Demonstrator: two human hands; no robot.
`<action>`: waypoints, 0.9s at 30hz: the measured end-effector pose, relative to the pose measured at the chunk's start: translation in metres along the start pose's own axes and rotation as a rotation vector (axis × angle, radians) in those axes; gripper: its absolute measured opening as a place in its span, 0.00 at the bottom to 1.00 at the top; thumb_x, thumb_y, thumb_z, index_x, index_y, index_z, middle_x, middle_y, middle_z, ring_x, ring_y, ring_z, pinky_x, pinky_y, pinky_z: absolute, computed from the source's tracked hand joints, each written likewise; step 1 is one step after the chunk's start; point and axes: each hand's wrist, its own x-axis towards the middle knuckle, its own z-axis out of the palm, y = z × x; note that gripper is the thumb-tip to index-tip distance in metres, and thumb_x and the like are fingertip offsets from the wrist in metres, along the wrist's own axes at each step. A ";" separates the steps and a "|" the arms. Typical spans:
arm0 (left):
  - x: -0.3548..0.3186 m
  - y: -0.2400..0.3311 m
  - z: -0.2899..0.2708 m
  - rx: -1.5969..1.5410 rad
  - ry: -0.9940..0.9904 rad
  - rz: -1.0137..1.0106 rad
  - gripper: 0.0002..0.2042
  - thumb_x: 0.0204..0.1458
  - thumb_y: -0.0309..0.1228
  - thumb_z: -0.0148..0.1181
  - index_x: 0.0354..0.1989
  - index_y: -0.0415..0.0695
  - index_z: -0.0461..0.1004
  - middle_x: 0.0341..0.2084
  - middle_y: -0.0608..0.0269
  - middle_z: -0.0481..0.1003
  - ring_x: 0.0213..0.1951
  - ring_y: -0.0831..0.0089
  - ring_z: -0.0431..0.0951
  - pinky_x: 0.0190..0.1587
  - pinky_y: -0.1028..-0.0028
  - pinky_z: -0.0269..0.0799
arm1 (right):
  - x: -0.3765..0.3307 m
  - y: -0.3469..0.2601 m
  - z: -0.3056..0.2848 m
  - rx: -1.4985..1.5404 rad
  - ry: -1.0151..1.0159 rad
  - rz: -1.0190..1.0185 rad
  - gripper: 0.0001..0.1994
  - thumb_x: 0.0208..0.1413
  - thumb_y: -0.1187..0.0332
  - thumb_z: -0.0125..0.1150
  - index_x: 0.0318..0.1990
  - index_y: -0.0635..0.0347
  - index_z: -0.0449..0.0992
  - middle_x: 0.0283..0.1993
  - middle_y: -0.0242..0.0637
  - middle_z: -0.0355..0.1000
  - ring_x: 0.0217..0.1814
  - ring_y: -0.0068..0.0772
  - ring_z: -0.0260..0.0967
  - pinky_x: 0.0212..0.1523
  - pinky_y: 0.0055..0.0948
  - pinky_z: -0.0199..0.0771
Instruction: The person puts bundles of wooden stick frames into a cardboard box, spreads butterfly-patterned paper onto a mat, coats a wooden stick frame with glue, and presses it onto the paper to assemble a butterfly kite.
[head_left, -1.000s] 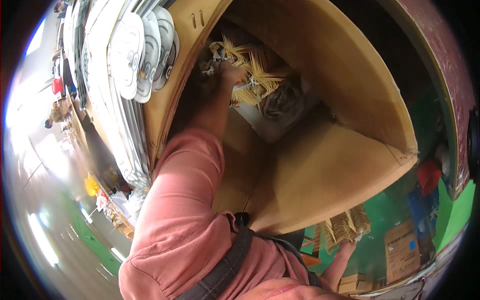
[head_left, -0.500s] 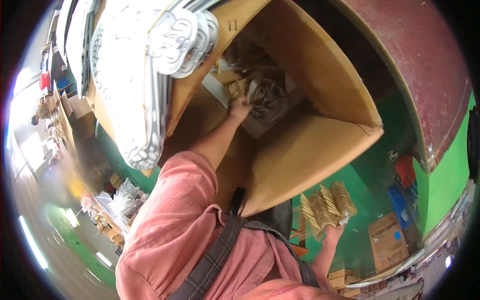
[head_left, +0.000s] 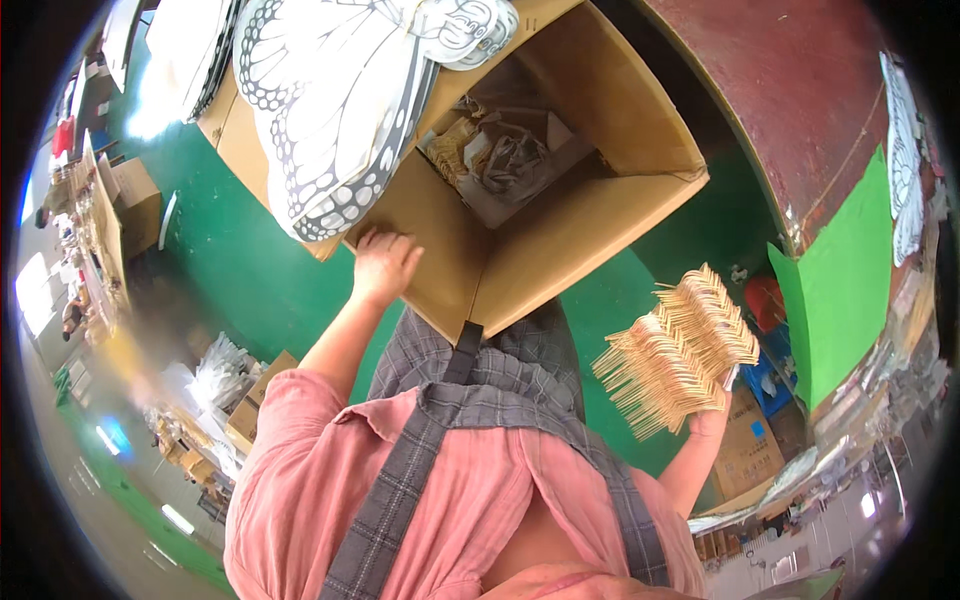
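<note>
I have the bundle of thin tan rods (head_left: 680, 345) right of centre in the frame, out in the air over the green floor (head_left: 650, 440). The rods are slim and pale gold, many of them bent to a sharp angle at one end, nested into ridged rows with their straight ends fanning toward the lower left. I see the right hand (head_left: 711, 412) clamped on the bundle's lower right edge, with something small and white showing next to the fingers. The left hand (head_left: 385, 265), left of centre, touches the near left edge of the tall cardboard box (head_left: 600, 230); its fingers are bent, and from here I cannot tell whether they pinch the board or only rest on it. Deep in that box, above centre, I make out more tan rods (head_left: 452, 150) beside crumpled clear plastic (head_left: 510, 160). Butterfly cutouts (head_left: 330, 100), white with black line drawing, lie at upper left. For writing, I find dark print on the brown carton (head_left: 745, 455) at lower right, too small for me to read, plus a blue sticker (head_left: 757, 429)
</note>
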 end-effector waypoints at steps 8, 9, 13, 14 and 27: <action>0.021 0.008 0.031 -0.093 0.206 0.030 0.10 0.45 0.39 0.56 0.23 0.47 0.69 0.17 0.62 0.70 0.23 0.62 0.72 0.29 0.63 0.63 | -0.059 -0.075 0.104 0.277 -0.162 -0.045 0.25 0.58 0.60 0.47 0.60 0.62 0.55 0.58 0.43 0.59 0.57 0.40 0.62 0.54 0.36 0.68; 0.021 0.007 0.033 -0.066 0.220 0.047 0.10 0.45 0.38 0.55 0.20 0.47 0.65 0.16 0.63 0.70 0.22 0.63 0.71 0.28 0.64 0.62 | -0.048 -0.084 0.125 0.283 -0.219 -0.036 0.25 0.58 0.59 0.46 0.60 0.63 0.55 0.58 0.43 0.59 0.57 0.40 0.62 0.53 0.36 0.68; 0.024 0.009 0.049 -0.131 0.263 0.066 0.07 0.43 0.34 0.55 0.20 0.48 0.64 0.15 0.65 0.69 0.22 0.65 0.71 0.28 0.65 0.63 | -0.040 -0.110 0.215 0.282 -0.421 0.001 0.26 0.59 0.57 0.46 0.59 0.64 0.55 0.58 0.43 0.59 0.56 0.39 0.62 0.53 0.36 0.68; 0.025 0.013 0.052 -0.140 0.267 0.072 0.07 0.43 0.34 0.55 0.20 0.48 0.64 0.15 0.65 0.69 0.22 0.65 0.71 0.28 0.65 0.63 | -0.032 -0.104 0.236 0.176 -0.370 -0.023 0.25 0.59 0.56 0.46 0.57 0.66 0.58 0.56 0.43 0.62 0.54 0.37 0.65 0.52 0.34 0.69; 0.027 0.010 0.047 -0.195 0.210 0.024 0.05 0.37 0.29 0.54 0.25 0.48 0.66 0.13 0.61 0.70 0.17 0.62 0.71 0.26 0.62 0.64 | 0.138 -0.002 0.400 -1.208 -0.436 -0.009 0.24 0.35 0.71 0.61 0.46 0.65 0.70 0.40 0.43 0.72 0.40 0.32 0.70 0.41 0.29 0.70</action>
